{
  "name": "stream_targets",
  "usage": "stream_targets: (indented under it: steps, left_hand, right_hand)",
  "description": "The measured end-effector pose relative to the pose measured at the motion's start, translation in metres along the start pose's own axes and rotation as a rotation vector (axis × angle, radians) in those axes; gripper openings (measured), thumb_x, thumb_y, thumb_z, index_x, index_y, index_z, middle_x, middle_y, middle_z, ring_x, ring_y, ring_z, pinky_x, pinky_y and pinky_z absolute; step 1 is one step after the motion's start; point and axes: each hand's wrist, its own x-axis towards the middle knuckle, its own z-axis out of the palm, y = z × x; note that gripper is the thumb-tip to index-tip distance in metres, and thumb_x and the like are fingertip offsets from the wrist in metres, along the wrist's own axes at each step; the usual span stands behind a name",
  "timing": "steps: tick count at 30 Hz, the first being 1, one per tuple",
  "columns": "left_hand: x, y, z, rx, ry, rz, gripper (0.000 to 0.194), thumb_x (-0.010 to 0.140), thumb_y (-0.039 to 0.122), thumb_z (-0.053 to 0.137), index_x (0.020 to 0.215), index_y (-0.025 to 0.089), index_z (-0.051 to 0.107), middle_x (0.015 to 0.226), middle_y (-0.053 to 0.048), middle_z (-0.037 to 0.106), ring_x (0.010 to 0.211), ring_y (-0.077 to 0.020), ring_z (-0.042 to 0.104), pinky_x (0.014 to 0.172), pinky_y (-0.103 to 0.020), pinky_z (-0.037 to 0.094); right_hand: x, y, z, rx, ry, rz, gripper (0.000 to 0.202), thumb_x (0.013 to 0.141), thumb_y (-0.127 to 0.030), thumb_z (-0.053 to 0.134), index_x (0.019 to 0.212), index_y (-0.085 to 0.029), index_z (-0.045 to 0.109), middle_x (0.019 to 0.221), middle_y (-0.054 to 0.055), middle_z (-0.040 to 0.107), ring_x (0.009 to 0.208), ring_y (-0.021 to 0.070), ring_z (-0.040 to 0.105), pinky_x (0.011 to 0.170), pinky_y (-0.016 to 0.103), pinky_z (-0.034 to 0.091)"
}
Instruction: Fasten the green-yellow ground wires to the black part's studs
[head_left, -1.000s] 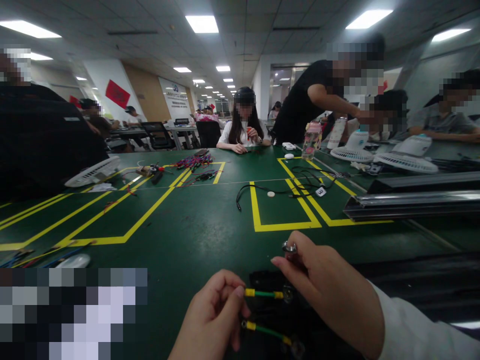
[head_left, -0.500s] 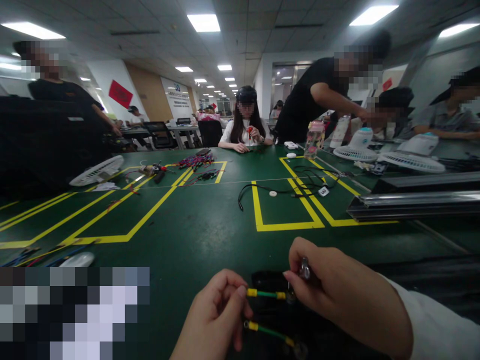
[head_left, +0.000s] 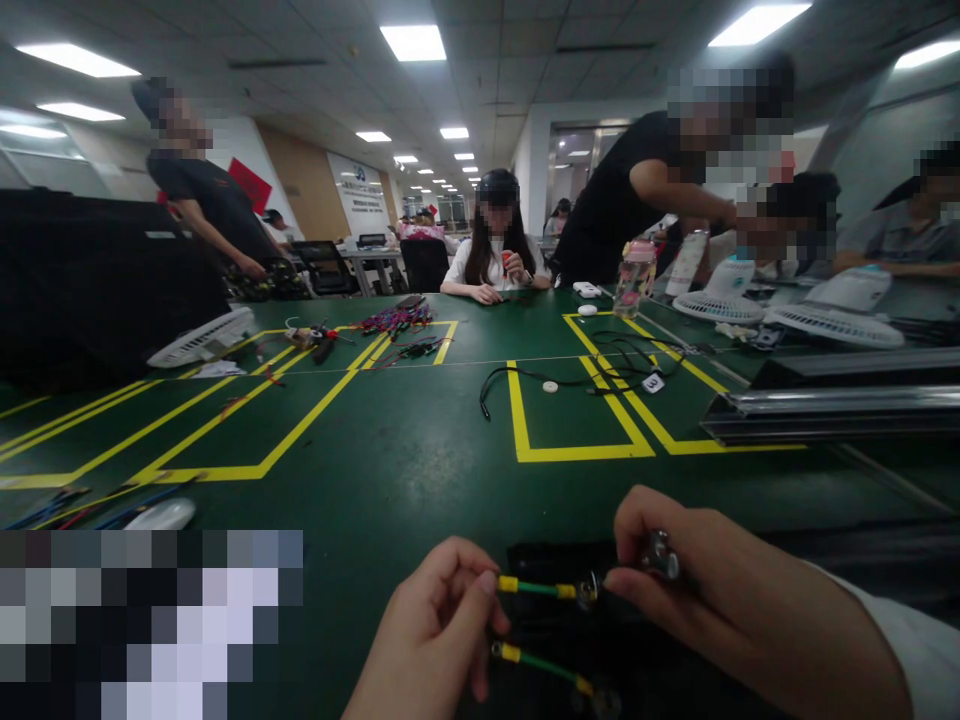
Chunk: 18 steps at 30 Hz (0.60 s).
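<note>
Pinched between the thumb and forefinger of my left hand (head_left: pixel 446 625) is one end of a short green wire (head_left: pixel 541 589) with yellow sleeves. The wire's other end lies against a small round metal fitting (head_left: pixel 589 590) on a dark part (head_left: pixel 551 625). A second green wire (head_left: pixel 546 663) lies below it, its ring terminal free near my left fingers. My right hand (head_left: pixel 697 585) is closed around small shiny metal pieces (head_left: pixel 660 556), whose exact kind I cannot make out. Its thumb tip is just right of the fitting.
Black cables (head_left: pixel 570 372) and a white disc (head_left: pixel 550 387) lie ahead on the green table (head_left: pixel 405 470). Metal profiles (head_left: pixel 832 400) stand at the right, with white fans (head_left: pixel 720 292) behind. Wire bundles (head_left: pixel 397 315) and a white fan (head_left: pixel 204 337) are at the left. Several people are around.
My right hand has moved right, away from the upper wire's end, uncovering the metal fitting. My left hand keeps its pinch. A standing person at the left appears further right.
</note>
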Motion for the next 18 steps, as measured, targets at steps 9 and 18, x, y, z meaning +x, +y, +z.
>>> stream_targets:
  steps: [9, 18]
  left_hand:
    - [-0.0004, 0.0008, 0.0000, -0.014, -0.002, -0.010, 0.018, 0.089, 0.035, 0.054, 0.085, 0.018, 0.054, 0.063, 0.003, 0.066, 0.033, -0.0023, 0.047, 0.033, -0.011, 0.029]
    - [-0.0012, 0.0033, 0.0019, 0.004, 0.020, -0.038, 0.020, 0.088, 0.038, 0.055, 0.083, 0.019, 0.055, 0.063, 0.001, 0.067, 0.033, -0.0039, 0.047, 0.031, -0.011, 0.024]
  right_hand:
    - [-0.0012, -0.0012, 0.0005, -0.054, -0.003, 0.002, 0.008, 0.089, -0.022, 0.054, 0.084, -0.026, 0.049, 0.067, -0.004, 0.062, 0.053, 0.0176, 0.058, 0.049, 0.027, 0.039]
    - [-0.0006, 0.0010, 0.0030, -0.064, -0.037, 0.026, 0.009, 0.088, -0.021, 0.055, 0.084, -0.026, 0.049, 0.065, -0.005, 0.060, 0.051, 0.0167, 0.054, 0.049, 0.027, 0.037]
